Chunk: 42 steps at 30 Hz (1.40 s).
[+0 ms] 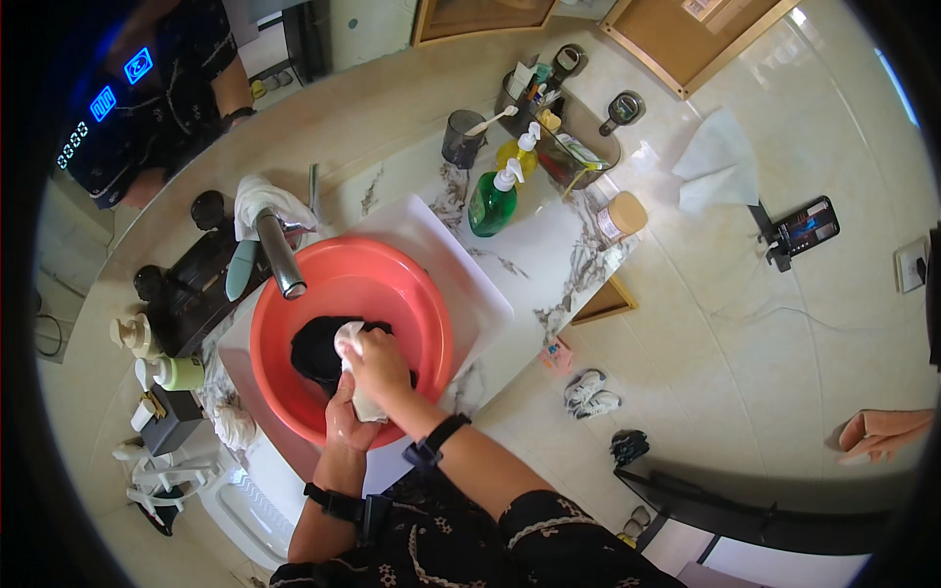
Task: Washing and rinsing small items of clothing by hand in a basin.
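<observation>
At the far left, a pale green pump bottle (182, 373) is standing. Next, a metal faucet (280, 257) is jutting over a coral basin (265, 367), where a black cloth (316, 355) is lying. Within the basin's outline, the left hand (345, 425) is grasping a white cloth (369, 407) low down, fingers partly hidden; the right hand (381, 367) is clenching its upper part. Farther right, a dark green pump bottle (491, 208) is standing

Black wristbands (438, 440), black floral clothing (461, 551)

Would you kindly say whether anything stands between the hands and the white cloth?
Nothing visible does: the left hand and right hand both hold the white cloth over the black cloth in the coral basin.
</observation>
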Motion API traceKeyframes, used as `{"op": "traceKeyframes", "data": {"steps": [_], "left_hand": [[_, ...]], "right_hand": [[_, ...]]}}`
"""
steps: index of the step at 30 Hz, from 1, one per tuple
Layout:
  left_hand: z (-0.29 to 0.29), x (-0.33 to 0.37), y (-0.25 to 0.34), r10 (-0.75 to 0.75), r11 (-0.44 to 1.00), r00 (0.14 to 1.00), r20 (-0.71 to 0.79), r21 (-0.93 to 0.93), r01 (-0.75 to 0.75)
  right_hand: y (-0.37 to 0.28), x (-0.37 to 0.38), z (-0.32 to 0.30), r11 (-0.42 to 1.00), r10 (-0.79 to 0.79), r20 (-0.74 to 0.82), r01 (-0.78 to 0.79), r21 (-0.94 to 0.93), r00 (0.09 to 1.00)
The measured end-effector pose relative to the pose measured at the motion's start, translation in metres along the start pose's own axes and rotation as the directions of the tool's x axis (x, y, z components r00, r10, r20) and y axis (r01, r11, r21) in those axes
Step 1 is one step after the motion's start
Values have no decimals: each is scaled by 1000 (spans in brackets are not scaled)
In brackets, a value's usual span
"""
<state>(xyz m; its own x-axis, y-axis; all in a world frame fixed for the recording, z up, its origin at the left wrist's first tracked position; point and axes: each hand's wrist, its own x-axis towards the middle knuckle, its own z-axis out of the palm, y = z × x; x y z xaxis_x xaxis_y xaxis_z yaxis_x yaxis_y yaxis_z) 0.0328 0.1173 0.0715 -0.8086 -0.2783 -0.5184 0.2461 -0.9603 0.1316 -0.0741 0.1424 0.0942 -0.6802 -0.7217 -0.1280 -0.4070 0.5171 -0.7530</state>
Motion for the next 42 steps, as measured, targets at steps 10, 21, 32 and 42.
{"op": "traceKeyframes", "data": {"steps": [10, 21, 32, 42], "left_hand": [[4, 4, 0, 75, 994, 997, -7, 79, -74], [6, -7, 11, -18, 996, 999, 42, 89, 14], [12, 9, -1, 96, 994, 983, 154, 46, -104], [19, -6, 10, 82, 980, 993, -84, 189, -65]], "right_hand": [[6, -31, 10, 962, -272, -288, 250, -111, 918], [-13, -13, -18, 516, -73, 181, -118, 848, 981], [-2, -46, 2, 899, -432, -220, 438, -21, 875], [15, -2, -37, 908, 221, 83, -236, 345, 972]]}}
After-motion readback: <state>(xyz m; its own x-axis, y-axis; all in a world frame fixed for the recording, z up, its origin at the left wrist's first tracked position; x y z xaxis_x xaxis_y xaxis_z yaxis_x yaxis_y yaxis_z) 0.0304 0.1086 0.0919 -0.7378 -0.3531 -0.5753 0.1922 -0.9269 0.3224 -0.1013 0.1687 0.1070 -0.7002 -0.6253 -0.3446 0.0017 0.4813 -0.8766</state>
